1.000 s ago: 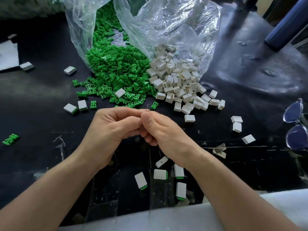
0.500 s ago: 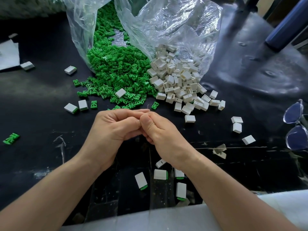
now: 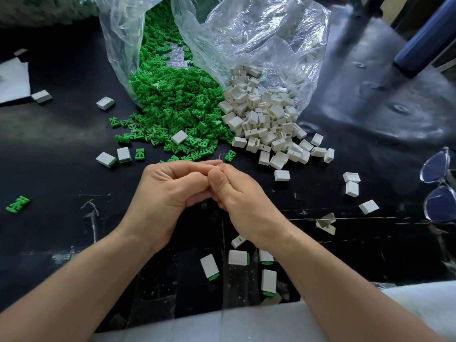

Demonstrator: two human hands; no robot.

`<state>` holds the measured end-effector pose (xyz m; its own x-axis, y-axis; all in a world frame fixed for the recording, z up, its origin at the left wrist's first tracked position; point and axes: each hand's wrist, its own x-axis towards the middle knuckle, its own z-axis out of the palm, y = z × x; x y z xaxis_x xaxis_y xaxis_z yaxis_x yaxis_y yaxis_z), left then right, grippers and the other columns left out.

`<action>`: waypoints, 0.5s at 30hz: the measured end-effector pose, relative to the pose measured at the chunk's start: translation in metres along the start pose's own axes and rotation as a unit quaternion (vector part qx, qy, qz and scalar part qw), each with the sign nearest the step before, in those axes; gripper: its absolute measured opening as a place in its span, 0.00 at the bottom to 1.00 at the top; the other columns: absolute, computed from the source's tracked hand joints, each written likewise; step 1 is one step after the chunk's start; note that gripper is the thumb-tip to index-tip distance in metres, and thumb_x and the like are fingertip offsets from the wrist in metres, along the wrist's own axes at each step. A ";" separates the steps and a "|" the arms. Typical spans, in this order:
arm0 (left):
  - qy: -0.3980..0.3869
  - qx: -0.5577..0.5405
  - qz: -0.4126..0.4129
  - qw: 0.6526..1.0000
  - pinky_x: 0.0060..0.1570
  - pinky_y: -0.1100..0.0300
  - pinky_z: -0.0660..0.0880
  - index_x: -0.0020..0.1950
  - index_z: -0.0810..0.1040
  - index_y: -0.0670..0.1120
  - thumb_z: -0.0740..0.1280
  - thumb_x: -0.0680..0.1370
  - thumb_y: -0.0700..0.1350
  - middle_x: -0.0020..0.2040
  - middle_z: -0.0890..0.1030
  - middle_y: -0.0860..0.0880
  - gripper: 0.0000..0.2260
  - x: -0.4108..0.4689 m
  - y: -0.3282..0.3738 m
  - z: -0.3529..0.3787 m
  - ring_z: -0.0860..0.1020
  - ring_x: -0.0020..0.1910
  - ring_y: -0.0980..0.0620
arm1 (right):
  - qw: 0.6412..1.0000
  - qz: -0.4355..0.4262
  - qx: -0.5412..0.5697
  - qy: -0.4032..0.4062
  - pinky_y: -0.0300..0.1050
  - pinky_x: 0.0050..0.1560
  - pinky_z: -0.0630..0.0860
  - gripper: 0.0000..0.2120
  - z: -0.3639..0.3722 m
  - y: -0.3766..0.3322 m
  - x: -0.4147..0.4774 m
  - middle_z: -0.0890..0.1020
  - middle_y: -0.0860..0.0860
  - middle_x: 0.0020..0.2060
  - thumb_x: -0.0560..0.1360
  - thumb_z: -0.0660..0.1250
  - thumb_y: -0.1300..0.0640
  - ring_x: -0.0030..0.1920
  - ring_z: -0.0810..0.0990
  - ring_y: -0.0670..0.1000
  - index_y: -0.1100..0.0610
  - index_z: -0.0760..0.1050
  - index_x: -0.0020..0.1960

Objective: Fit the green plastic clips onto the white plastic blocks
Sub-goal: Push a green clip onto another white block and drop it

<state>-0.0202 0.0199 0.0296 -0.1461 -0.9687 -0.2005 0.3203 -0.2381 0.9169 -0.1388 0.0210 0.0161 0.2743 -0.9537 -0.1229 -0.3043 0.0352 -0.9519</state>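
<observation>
**Head view**

Position: both hands meet at centre, above the black table [image 3: 61, 149]. The left hand [image 3: 170, 193] and right hand [image 3: 239, 196] have their fingers curled inward, thumbs touching. Whatever sits between them is hidden, so it cannot be told whether either hand grips a part.

Supply: the clips [image 3: 177, 107] form a green heap spilling from a clear bag [image 3: 259, 40] at far centre. The blocks [image 3: 264, 119] form a white heap touching its right side, with strays scattered left and right. Fitted blocks [image 3: 238, 257], white with a green edge showing, lie near, under the wrists. Glasses [image 3: 439, 193] rest at the right edge.

Handling, as judged:
- Both parts look like rigid moulded plastic, light and smooth-faced, so they are likely to slip under a loose pinch.
- Blocks are hollow rectangular shells, some showing a slot or an open side. Hold across the two broad flat faces, leaving the opening clear.
- Clips are small and flat with branching legs — probably slightly springy. Pinch the solid end and keep the legs free.
- Press straight into the opening; a skewed push may bend a leg.
</observation>
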 end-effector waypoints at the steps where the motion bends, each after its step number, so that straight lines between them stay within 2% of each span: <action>1: -0.001 -0.001 0.001 1.000 0.31 0.63 0.78 0.32 0.84 0.40 0.65 0.63 0.33 0.40 0.85 0.46 0.08 0.000 0.000 0.000 0.83 0.33 0.51 | 1.000 0.000 -0.001 0.001 0.32 0.42 0.64 0.09 0.000 0.000 0.000 0.73 0.28 0.30 0.81 0.53 0.50 0.36 0.71 0.31 0.43 0.72 0.48; 4: -0.002 -0.002 0.007 1.000 0.32 0.64 0.78 0.32 0.84 0.40 0.65 0.61 0.36 0.41 0.85 0.46 0.08 0.000 0.000 0.000 0.83 0.34 0.51 | 1.000 0.000 -0.004 0.007 0.30 0.40 0.65 0.09 0.000 0.000 0.001 0.73 0.28 0.30 0.81 0.53 0.51 0.36 0.71 0.31 0.44 0.72 0.49; 7: -0.009 0.013 0.013 1.000 0.32 0.63 0.78 0.33 0.84 0.41 0.65 0.64 0.33 0.40 0.85 0.46 0.09 0.000 0.000 -0.001 0.82 0.33 0.50 | 1.000 0.006 0.003 0.003 0.30 0.41 0.66 0.10 -0.001 -0.001 0.000 0.73 0.28 0.30 0.81 0.53 0.50 0.36 0.71 0.31 0.44 0.73 0.48; 10: -0.020 0.026 0.012 0.999 0.31 0.62 0.78 0.35 0.85 0.42 0.65 0.65 0.34 0.34 0.82 0.41 0.09 0.001 0.001 -0.003 0.80 0.30 0.48 | 0.998 0.030 0.058 -0.017 0.31 0.38 0.67 0.12 -0.006 -0.004 0.000 0.74 0.35 0.29 0.81 0.52 0.50 0.33 0.71 0.35 0.47 0.75 0.50; 13: -0.040 0.021 0.002 0.999 0.33 0.63 0.78 0.39 0.85 0.43 0.66 0.65 0.40 0.32 0.82 0.42 0.09 0.003 0.002 -0.007 0.80 0.29 0.50 | 0.987 0.059 0.147 -0.034 0.37 0.33 0.64 0.16 -0.013 -0.007 0.002 0.72 0.45 0.28 0.81 0.52 0.50 0.29 0.68 0.43 0.56 0.73 0.41; 15: -0.048 0.021 -0.002 0.999 0.35 0.63 0.78 0.42 0.85 0.44 0.66 0.66 0.41 0.33 0.82 0.43 0.10 0.004 0.002 -0.009 0.80 0.30 0.51 | 0.981 0.069 0.178 -0.040 0.38 0.31 0.62 0.17 -0.016 -0.009 0.003 0.72 0.47 0.27 0.81 0.52 0.52 0.28 0.67 0.45 0.58 0.71 0.40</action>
<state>-0.0119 0.0154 0.0281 -0.2366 -0.9564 -0.1713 0.2810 -0.2362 0.9302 -0.1501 0.0133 0.0283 0.3277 -0.9067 -0.2655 -0.0086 0.2781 -0.9605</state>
